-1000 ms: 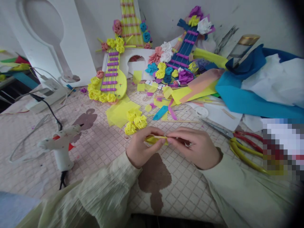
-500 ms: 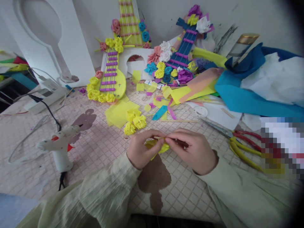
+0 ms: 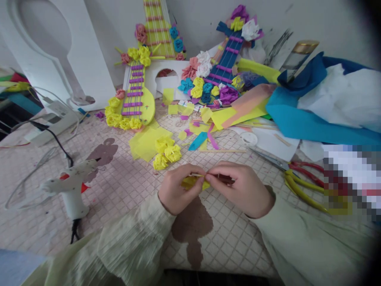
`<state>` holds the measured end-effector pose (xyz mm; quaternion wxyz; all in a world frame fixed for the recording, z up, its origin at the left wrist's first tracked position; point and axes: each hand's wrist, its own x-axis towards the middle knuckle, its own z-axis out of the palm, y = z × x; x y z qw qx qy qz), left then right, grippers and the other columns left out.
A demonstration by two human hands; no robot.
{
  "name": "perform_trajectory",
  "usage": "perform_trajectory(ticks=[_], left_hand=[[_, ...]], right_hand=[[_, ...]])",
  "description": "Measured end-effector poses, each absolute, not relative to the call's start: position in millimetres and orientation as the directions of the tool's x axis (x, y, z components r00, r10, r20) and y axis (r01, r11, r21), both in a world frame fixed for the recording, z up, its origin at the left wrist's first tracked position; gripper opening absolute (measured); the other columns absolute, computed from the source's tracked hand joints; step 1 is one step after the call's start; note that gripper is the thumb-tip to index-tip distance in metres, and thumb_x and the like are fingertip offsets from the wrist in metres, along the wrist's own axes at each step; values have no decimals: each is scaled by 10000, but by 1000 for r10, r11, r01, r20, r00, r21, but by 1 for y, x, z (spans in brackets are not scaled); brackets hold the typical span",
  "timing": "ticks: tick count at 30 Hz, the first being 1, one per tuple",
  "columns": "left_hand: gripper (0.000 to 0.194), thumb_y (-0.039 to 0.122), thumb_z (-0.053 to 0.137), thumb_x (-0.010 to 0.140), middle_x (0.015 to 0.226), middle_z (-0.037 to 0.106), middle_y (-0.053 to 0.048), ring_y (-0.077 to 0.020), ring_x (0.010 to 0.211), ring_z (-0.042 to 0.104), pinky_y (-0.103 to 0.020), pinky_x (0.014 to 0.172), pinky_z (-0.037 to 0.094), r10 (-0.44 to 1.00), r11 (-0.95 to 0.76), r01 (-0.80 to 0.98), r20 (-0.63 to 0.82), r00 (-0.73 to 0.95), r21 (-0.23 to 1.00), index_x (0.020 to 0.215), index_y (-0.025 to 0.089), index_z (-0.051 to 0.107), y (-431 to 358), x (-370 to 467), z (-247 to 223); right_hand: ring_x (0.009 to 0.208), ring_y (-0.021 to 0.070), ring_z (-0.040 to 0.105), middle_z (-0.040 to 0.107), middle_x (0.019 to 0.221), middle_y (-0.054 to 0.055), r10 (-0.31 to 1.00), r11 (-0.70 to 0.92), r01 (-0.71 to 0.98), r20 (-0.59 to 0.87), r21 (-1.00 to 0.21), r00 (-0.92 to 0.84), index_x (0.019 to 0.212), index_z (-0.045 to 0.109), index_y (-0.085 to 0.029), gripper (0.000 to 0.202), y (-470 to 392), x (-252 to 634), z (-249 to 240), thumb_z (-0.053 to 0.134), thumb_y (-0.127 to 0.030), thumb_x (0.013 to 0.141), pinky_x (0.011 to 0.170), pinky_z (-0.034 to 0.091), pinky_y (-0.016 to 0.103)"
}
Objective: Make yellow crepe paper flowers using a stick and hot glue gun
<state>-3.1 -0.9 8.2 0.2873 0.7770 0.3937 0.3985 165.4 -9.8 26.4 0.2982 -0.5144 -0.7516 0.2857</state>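
Currently my left hand (image 3: 180,188) pinches a yellow piece of paper (image 3: 193,183) between thumb and forefinger, with my right hand (image 3: 242,188) pinching at its near end, fingertips meeting. The paper sits between both hands, above the patterned table (image 3: 235,234). Just beyond the left hand lie three yellow paper flowers (image 3: 167,153), beside flat yellow sheets (image 3: 144,143). A glue gun (image 3: 71,184) stands well to the left; red-handled scissors (image 3: 306,169) lie on the right.
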Motion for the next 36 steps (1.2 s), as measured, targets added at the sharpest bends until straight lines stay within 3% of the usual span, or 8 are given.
perform_trajectory(ticks=[7, 15, 20, 25, 36], left_hand=[[139, 158, 572, 741, 797, 672, -38, -133, 724, 617, -255, 694, 508, 839, -522, 384, 377, 393, 762, 876, 155, 606, -1, -2, 11], [131, 179, 549, 776, 828, 666, -50, -133, 733, 624, -231, 660, 512, 893, -399, 320, 285, 349, 859, 895, 157, 598, -1, -2, 9], [71, 175, 564, 759, 742, 663, -41, -123, 675, 627, -216, 629, 516, 905, -387, 327, 287, 314, 862, 794, 137, 611, 0, -1, 8], [81, 179, 555, 768, 738, 662, -35, -118, 656, 629, -210, 609, 520, 903, -396, 329, 299, 307, 857, 814, 145, 613, 0, -2, 5], [95, 166, 554, 758, 739, 675, -30, -122, 657, 634, -222, 617, 531, 892, -429, 374, 320, 318, 822, 820, 152, 625, -1, -1, 4]], right_hand=[[554, 98, 499, 591, 652, 15, 942, 330, 637, 194, -697, -275, 665, 633, -162, 175, -9, 165, 26, 504, -190, 781, 514, 377, 233], [552, 93, 492, 579, 651, 12, 930, 362, 631, 218, -686, -297, 675, 629, -162, 182, -7, 165, 24, 493, -190, 792, 510, 370, 224], [534, 89, 476, 545, 600, 2, 913, 401, 632, 232, -663, -336, 668, 628, -157, 212, -8, 165, 24, 481, -210, 811, 497, 354, 221], [555, 84, 512, 616, 686, 7, 916, 392, 577, 244, -717, -318, 789, 636, -163, 123, -8, 166, 25, 520, -203, 791, 514, 386, 207], [585, 96, 504, 599, 666, 10, 901, 415, 622, 203, -664, -384, 720, 617, -164, 201, -5, 167, 24, 454, -204, 832, 539, 372, 222]])
